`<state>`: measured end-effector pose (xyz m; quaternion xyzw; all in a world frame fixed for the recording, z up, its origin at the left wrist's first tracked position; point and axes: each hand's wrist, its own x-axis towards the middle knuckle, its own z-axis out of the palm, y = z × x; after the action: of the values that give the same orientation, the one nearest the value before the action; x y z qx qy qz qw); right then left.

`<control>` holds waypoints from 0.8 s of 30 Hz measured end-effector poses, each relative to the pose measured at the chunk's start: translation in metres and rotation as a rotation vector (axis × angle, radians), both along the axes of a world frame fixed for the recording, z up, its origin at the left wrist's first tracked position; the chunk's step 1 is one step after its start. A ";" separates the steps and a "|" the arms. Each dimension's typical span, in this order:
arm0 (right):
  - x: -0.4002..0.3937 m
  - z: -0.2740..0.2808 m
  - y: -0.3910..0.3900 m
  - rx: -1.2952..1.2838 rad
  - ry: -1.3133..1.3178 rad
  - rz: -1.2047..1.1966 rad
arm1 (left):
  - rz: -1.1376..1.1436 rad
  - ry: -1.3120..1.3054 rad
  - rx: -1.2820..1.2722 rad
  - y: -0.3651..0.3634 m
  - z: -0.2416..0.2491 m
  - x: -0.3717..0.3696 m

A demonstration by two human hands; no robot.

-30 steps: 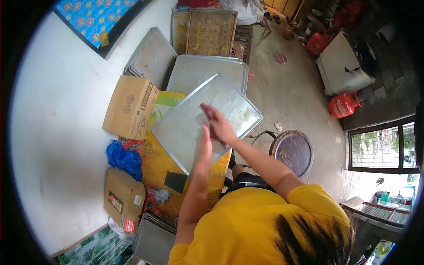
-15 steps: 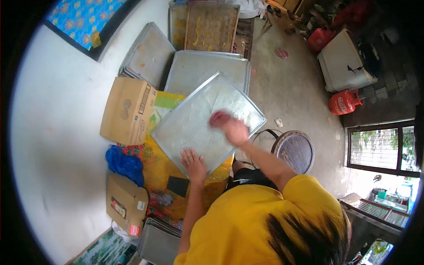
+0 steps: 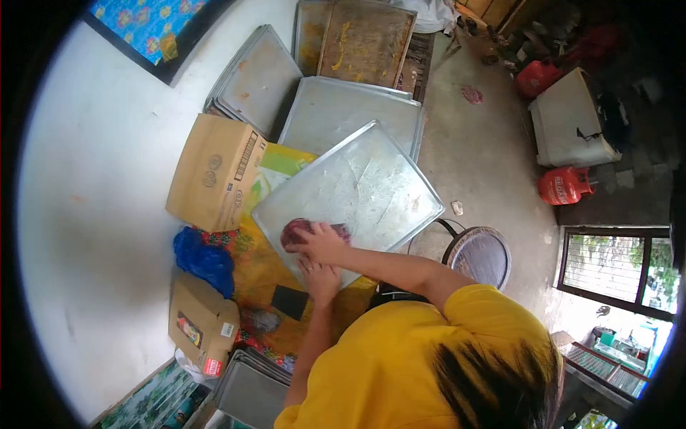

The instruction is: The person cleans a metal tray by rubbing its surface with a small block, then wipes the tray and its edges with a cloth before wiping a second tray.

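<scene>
A large metal baking tray (image 3: 386,193) lies at an angle in front of me, its surface streaked and shiny. My right hand (image 3: 323,245) presses a dark red cloth (image 3: 291,230) onto the tray's left part, fingers over the cloth. Just below it, my left hand (image 3: 321,282) rests flat at the tray's near edge and holds nothing. The right hand partly covers the left fingertips. Under the tray is a table with a yellow patterned cover (image 3: 261,286), on which a dark square piece (image 3: 289,302) lies left of my left forearm.
Stacked trays (image 3: 350,111) stand behind, with more leaning at the wall (image 3: 261,79) and others near the front (image 3: 250,390). Cardboard boxes (image 3: 207,171) and a blue plastic bag (image 3: 204,261) line the left. At right are a round stool (image 3: 480,256) and a red gas cylinder (image 3: 564,186).
My right hand has swept the cloth from the tray's right-middle down and left, close to my left hand. The left hand stays at the near edge. The camera view has shifted slightly.
</scene>
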<state>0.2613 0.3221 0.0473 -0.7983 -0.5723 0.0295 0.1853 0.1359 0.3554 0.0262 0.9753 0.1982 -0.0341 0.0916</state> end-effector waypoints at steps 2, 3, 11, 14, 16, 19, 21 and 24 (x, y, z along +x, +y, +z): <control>0.008 -0.006 0.041 -0.100 -0.014 -0.043 | 0.017 0.110 -0.020 -0.001 -0.006 -0.002; 0.018 -0.007 0.057 -0.153 -0.019 -0.065 | 0.025 0.025 0.000 -0.002 -0.004 -0.002; 0.069 0.007 0.099 -0.307 -0.098 -0.132 | 0.049 -0.202 0.064 -0.006 -0.003 0.004; 0.035 0.005 0.114 -0.349 -0.129 -0.063 | 0.027 0.050 0.036 -0.004 0.004 0.002; 0.029 0.010 0.121 -0.340 -0.119 -0.029 | 0.010 0.006 0.030 -0.001 -0.004 0.000; 0.034 0.010 0.122 -0.316 -0.090 -0.065 | 0.014 0.010 0.040 -0.003 -0.004 -0.002; 0.060 0.009 0.106 -0.354 -0.050 -0.178 | 0.027 -0.036 0.045 -0.004 0.003 0.001; 0.119 0.016 0.055 -0.411 -0.066 -0.393 | 0.042 -0.145 0.033 -0.005 0.003 0.002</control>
<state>0.3799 0.3766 0.0637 -0.9153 -0.3943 0.0824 0.0030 0.1381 0.3509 0.0293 0.9721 0.2122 0.0420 0.0902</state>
